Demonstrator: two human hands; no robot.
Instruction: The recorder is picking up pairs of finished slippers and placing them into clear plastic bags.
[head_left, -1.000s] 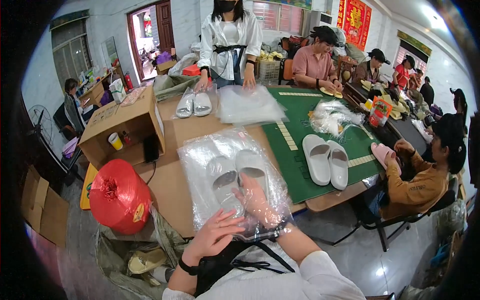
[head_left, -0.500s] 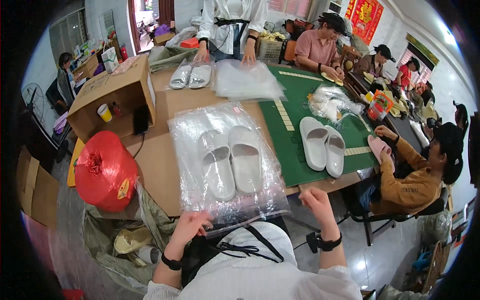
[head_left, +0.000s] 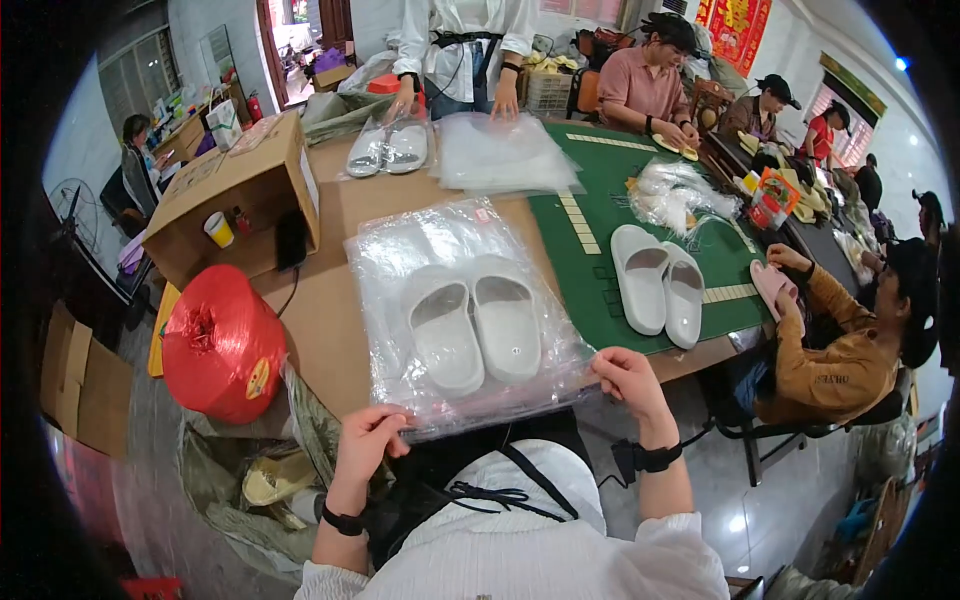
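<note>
A clear plastic bag point(head_left: 460, 310) holding a pair of white slippers point(head_left: 475, 325) lies on the table point(head_left: 330, 320) at 12 o'clock from the person. Its long axis runs away from the person, toes pointing to 12. The left hand point(head_left: 368, 440) and right hand point(head_left: 628, 378), apart, pinch the bag's near edge.

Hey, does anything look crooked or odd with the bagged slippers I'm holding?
Nothing stands out. The white slippers lie side by side inside the clear plastic bag, whose near edge the left hand and right hand grip.
</note>
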